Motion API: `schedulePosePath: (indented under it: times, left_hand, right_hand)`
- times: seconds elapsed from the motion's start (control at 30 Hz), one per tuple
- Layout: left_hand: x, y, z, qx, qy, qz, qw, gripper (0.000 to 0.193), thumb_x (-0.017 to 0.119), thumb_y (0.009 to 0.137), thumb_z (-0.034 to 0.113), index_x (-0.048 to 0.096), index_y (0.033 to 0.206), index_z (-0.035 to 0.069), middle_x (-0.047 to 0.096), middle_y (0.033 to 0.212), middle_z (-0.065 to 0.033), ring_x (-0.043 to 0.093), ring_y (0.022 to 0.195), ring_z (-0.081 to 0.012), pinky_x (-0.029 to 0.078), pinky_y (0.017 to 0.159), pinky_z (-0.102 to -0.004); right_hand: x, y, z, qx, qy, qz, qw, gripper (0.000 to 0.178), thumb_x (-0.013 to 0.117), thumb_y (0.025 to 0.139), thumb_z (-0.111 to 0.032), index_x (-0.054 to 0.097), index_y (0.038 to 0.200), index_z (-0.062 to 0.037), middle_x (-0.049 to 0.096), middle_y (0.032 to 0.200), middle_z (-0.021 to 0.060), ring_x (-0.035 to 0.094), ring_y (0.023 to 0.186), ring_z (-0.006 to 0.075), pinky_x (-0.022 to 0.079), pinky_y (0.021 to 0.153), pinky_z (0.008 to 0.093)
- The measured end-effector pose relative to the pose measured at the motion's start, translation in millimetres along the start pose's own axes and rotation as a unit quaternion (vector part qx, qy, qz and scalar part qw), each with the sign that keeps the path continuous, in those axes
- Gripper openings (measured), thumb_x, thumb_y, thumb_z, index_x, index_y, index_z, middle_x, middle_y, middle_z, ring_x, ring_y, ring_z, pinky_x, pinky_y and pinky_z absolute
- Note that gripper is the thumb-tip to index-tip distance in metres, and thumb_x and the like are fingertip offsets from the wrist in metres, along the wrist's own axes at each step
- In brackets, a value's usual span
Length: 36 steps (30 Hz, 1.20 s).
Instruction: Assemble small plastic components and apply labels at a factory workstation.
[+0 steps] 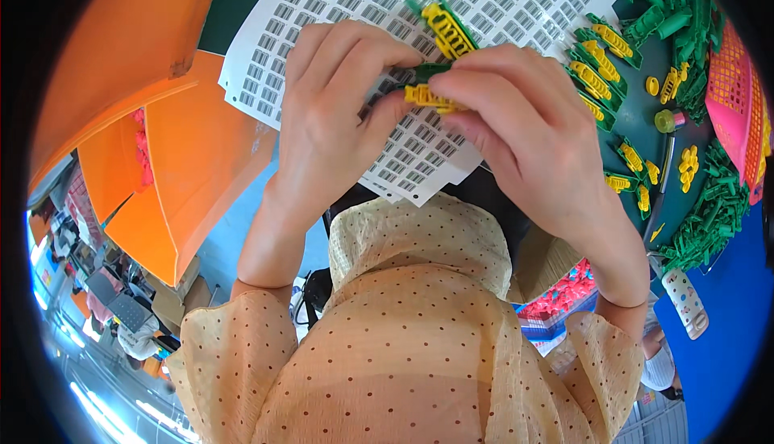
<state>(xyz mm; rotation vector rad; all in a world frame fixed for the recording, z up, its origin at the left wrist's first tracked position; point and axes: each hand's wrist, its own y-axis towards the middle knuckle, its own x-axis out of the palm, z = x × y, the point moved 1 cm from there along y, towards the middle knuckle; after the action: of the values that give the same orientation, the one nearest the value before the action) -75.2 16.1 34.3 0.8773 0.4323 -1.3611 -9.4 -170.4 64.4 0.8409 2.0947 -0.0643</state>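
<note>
Over a white sheet of printed labels [266, 49], my two hands meet in front of me. My left hand [326, 105] pinches the left end of a small green plastic part [433, 72]. Fingers of my right hand [536, 130] close on a slotted yellow plastic piece [427, 96] just below the green part; its right end is covered by them. Whether the two pieces are joined, I cannot tell. Just beyond my fingers, a green part with a yellow slotted insert [447, 31] lies slanted on the sheet.
Several green-and-yellow assemblies [595, 73] lie on the dark table at right. Piles of green parts [713, 218] edge it, beside a pink basket [732, 81]. A small hammer [667, 122] lies among yellow pieces. Orange panels [193, 154] stand at left. A patterned white case [685, 303] sits lower right.
</note>
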Motion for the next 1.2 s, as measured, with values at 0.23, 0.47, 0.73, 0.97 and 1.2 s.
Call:
schedulePosePath:
  times: [0.23,0.47,0.73,0.97,1.2]
  left_hand:
    - [-0.7,1.1,-0.2,-0.004,-0.003,0.003,1.000,0.031,0.085,0.064,0.006,0.069,0.091,0.005,0.065,0.094,-0.0044,0.056,0.093,-0.0244,0.045,0.080,-0.0341]
    - [-5.1,-2.9,-1.0,-0.021,-0.006,0.000,1.000,0.031,0.086,0.064,0.009,0.069,0.090,0.006,0.065,0.094,-0.0036,0.056,0.092,-0.0238,0.044,0.080,-0.0342]
    - [-2.8,-2.4,3.5,-0.010,-0.025,0.014,1.000,0.033,0.084,0.066,0.005,0.071,0.096,0.006,0.067,0.098,-0.0044,0.058,0.095,-0.0232,0.047,0.082,-0.0333]
    - [4.4,-5.2,-0.5,-0.019,-0.055,0.024,0.998,0.034,0.082,0.069,0.003,0.070,0.101,0.006,0.069,0.099,-0.0050,0.060,0.092,-0.0231,0.049,0.081,-0.0318]
    - [7.0,-3.9,-2.6,0.023,-0.029,0.044,0.998,0.032,0.081,0.069,0.004,0.069,0.098,0.009,0.069,0.094,-0.0024,0.059,0.089,-0.0230,0.045,0.078,-0.0329]
  right_hand:
    - [-8.6,6.8,13.5,0.004,-0.075,0.025,0.997,0.030,0.074,0.077,0.000,0.070,0.106,-0.0079,0.066,0.101,0.0093,0.064,0.092,0.0278,0.051,0.078,0.0350]
    - [-8.9,3.8,17.1,-0.009,-0.045,0.029,0.999,0.028,0.074,0.078,-0.002,0.070,0.105,-0.0072,0.066,0.100,0.0084,0.063,0.091,0.0273,0.050,0.077,0.0349]
    - [6.7,0.9,14.7,-0.037,-0.082,0.018,0.996,0.036,0.078,0.069,-0.005,0.068,0.104,-0.0093,0.064,0.103,0.0042,0.062,0.088,0.0246,0.044,0.072,0.0343]
    - [7.2,3.2,15.1,-0.035,-0.081,0.018,0.996,0.035,0.077,0.069,-0.004,0.068,0.102,-0.0095,0.063,0.099,0.0032,0.060,0.085,0.0238,0.043,0.071,0.0346]
    - [5.0,6.8,10.4,-0.021,-0.097,-0.008,0.995,0.032,0.077,0.069,-0.004,0.067,0.099,-0.0097,0.062,0.097,0.0013,0.059,0.085,0.0222,0.043,0.072,0.0348]
